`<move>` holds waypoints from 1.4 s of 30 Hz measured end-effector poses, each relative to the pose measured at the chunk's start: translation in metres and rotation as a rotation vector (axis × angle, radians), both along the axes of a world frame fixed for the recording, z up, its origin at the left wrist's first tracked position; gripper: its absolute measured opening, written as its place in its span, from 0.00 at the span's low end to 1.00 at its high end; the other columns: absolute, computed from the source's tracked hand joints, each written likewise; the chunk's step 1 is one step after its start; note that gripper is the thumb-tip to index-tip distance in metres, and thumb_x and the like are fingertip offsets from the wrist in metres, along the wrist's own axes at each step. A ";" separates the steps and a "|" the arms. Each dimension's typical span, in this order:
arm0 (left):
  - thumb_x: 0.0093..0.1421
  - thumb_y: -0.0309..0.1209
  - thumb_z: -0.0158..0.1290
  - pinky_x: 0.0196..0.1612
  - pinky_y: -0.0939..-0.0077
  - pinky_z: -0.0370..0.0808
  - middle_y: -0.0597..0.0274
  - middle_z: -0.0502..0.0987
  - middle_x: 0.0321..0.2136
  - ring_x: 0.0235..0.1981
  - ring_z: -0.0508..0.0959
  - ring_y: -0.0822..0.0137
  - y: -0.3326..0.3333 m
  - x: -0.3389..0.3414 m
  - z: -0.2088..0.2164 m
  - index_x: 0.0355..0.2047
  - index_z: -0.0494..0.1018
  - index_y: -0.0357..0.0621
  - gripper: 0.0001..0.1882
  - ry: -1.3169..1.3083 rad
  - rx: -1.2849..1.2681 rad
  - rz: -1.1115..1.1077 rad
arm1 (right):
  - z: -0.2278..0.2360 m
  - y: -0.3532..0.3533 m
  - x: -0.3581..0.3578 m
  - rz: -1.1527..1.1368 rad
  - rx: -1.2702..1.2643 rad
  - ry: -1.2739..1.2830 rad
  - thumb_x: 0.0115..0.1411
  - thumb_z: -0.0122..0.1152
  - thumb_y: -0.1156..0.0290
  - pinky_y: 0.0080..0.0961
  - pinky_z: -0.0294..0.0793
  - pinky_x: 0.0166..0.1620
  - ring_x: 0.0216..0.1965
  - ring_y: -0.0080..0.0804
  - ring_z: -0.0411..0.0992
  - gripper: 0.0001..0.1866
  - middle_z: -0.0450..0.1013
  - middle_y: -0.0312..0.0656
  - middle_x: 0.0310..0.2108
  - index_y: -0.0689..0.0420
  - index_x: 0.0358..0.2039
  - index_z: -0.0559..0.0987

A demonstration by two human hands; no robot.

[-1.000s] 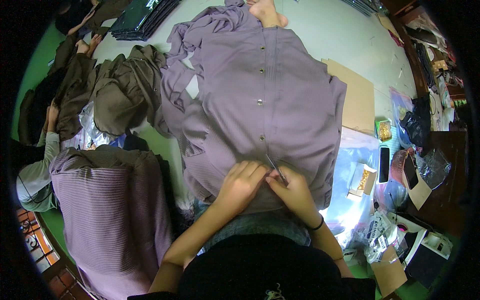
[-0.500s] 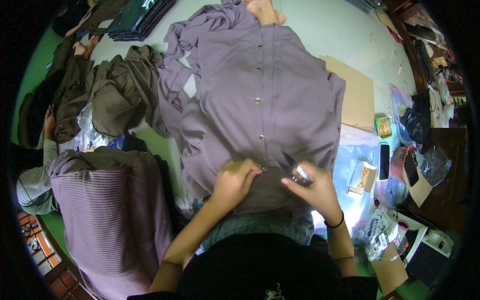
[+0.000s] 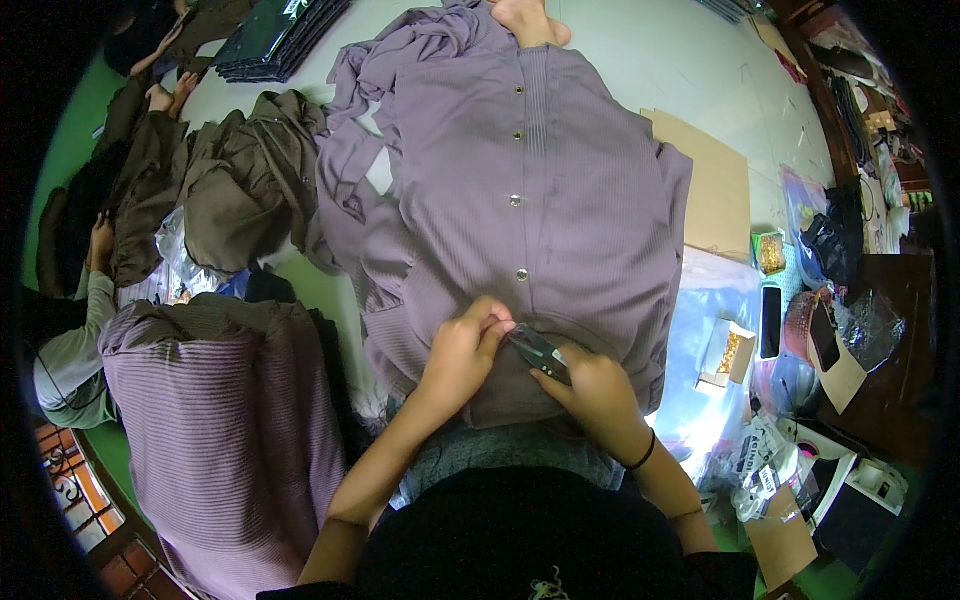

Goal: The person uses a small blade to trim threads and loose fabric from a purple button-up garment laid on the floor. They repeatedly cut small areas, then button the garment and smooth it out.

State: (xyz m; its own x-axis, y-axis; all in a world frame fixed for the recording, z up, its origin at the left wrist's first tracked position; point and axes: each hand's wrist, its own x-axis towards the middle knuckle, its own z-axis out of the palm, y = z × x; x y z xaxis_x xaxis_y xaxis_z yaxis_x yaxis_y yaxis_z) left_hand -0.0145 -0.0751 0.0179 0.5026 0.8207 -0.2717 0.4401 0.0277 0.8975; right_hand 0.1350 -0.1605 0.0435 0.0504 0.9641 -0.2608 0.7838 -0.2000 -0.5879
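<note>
A mauve ribbed shirt (image 3: 455,190) lies spread out in front of me, with a line of shiny round buttons down its placket. Near its lower edge my left hand (image 3: 463,352) is closed, thumb and forefinger pinching the placket where the lowest button was visible before. My right hand (image 3: 605,395) grips a pair of thread snips (image 3: 540,352). Their blades point up and left, right at the left fingertips. Whether a loose thread lies between the blades is too small to tell.
A striped mauve garment pile (image 3: 220,420) stands at left, with dark brown garments (image 3: 245,190) beyond it. A co-worker's hand (image 3: 102,240) shows at far left. On the right are cardboard (image 3: 705,185), a small box of gold pieces (image 3: 727,352) and a phone (image 3: 769,322).
My right hand has moved left and turned, bringing the snips to the left fingertips. My left hand has shifted slightly up and left, its pinch staying closed.
</note>
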 end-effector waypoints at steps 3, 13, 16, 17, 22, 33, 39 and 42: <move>0.55 0.24 0.50 0.31 0.82 0.68 0.58 0.74 0.22 0.27 0.73 0.77 0.000 0.000 0.002 0.30 0.67 0.36 0.04 -0.011 -0.009 0.005 | -0.002 0.000 -0.003 0.003 0.013 -0.002 0.52 0.56 0.60 0.37 0.70 0.21 0.17 0.48 0.70 0.16 0.69 0.52 0.15 0.62 0.24 0.69; 0.54 0.24 0.50 0.32 0.83 0.68 0.61 0.73 0.21 0.27 0.72 0.78 0.003 -0.001 0.002 0.30 0.67 0.37 0.04 0.000 -0.005 -0.020 | -0.006 0.001 -0.006 -0.043 0.016 0.043 0.52 0.56 0.64 0.35 0.68 0.21 0.18 0.47 0.69 0.13 0.68 0.52 0.15 0.62 0.22 0.70; 0.54 0.24 0.50 0.32 0.83 0.67 0.60 0.72 0.20 0.26 0.72 0.79 0.002 -0.001 0.003 0.29 0.68 0.36 0.04 0.047 0.047 -0.027 | -0.007 0.001 -0.004 -0.018 0.003 0.051 0.53 0.54 0.63 0.37 0.69 0.22 0.18 0.48 0.70 0.14 0.68 0.52 0.15 0.62 0.23 0.70; 0.54 0.24 0.50 0.32 0.83 0.67 0.60 0.72 0.20 0.26 0.72 0.78 0.001 0.000 0.003 0.29 0.68 0.36 0.04 0.045 0.048 -0.018 | -0.007 0.001 -0.003 -0.001 0.001 0.051 0.54 0.53 0.62 0.38 0.70 0.21 0.18 0.49 0.70 0.14 0.69 0.53 0.15 0.62 0.24 0.70; 0.52 0.26 0.51 0.30 0.72 0.70 0.51 0.73 0.22 0.26 0.75 0.55 0.000 -0.004 0.012 0.28 0.70 0.38 0.05 -0.073 0.296 0.071 | -0.003 0.002 0.001 0.015 -0.045 0.084 0.52 0.55 0.61 0.39 0.70 0.23 0.19 0.49 0.71 0.14 0.69 0.52 0.15 0.61 0.25 0.70; 0.46 0.30 0.51 0.29 0.64 0.72 0.54 0.75 0.19 0.24 0.76 0.56 -0.045 -0.144 0.041 0.20 0.76 0.46 0.05 1.061 0.069 -0.447 | -0.016 0.052 0.056 -0.249 0.238 -0.217 0.46 0.62 0.58 0.32 0.68 0.23 0.21 0.44 0.71 0.18 0.71 0.47 0.18 0.61 0.25 0.71; 0.48 0.32 0.51 0.29 0.62 0.72 0.52 0.75 0.20 0.24 0.77 0.55 -0.038 -0.141 0.037 0.20 0.76 0.44 0.07 1.223 0.020 -0.327 | -0.025 0.065 0.053 -0.228 0.231 -0.401 0.47 0.61 0.56 0.33 0.69 0.23 0.22 0.44 0.72 0.18 0.71 0.46 0.19 0.59 0.25 0.70; 0.49 0.34 0.52 0.28 0.65 0.72 0.50 0.75 0.21 0.24 0.76 0.55 -0.006 -0.123 0.063 0.20 0.76 0.42 0.10 1.008 0.110 -0.087 | -0.025 0.067 0.052 -0.120 0.243 -0.413 0.49 0.57 0.56 0.31 0.69 0.20 0.21 0.40 0.72 0.18 0.71 0.44 0.18 0.59 0.25 0.69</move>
State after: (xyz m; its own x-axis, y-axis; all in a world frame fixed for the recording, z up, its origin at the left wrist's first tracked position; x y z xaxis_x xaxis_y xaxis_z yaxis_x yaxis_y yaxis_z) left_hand -0.1371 -0.0816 0.0813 0.1404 0.8381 -0.5272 0.9895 -0.1010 0.1030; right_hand 0.1872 -0.0933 0.0184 0.2166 0.9756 0.0358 0.9411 -0.1989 -0.2735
